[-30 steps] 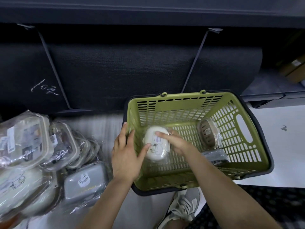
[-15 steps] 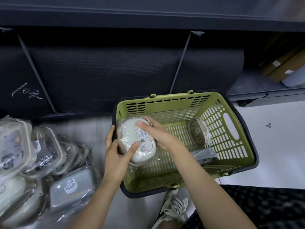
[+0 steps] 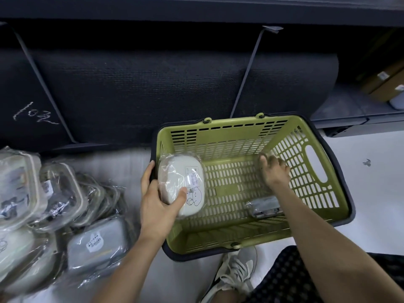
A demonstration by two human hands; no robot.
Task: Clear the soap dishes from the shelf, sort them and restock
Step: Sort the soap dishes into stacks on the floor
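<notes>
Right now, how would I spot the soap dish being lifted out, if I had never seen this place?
Find the green basket on the floor below the dark shelf. At its left wall, the left hand holds a wrapped cream soap dish. It alone has a cartoon drawing under its white label; the grey one lying in the basket is plain.

White oval soap dish [image 3: 181, 184] in clear wrap, label and cartoon print on lid, tilted over left rim of green basket [image 3: 314, 162]. Grey wrapped dish [image 3: 263, 206] lies flat on basket floor, near front. Outside left: pile of wrapped dishes [image 3: 43, 193], grey rectangular one [image 3: 96, 243] at its right edge.
</notes>
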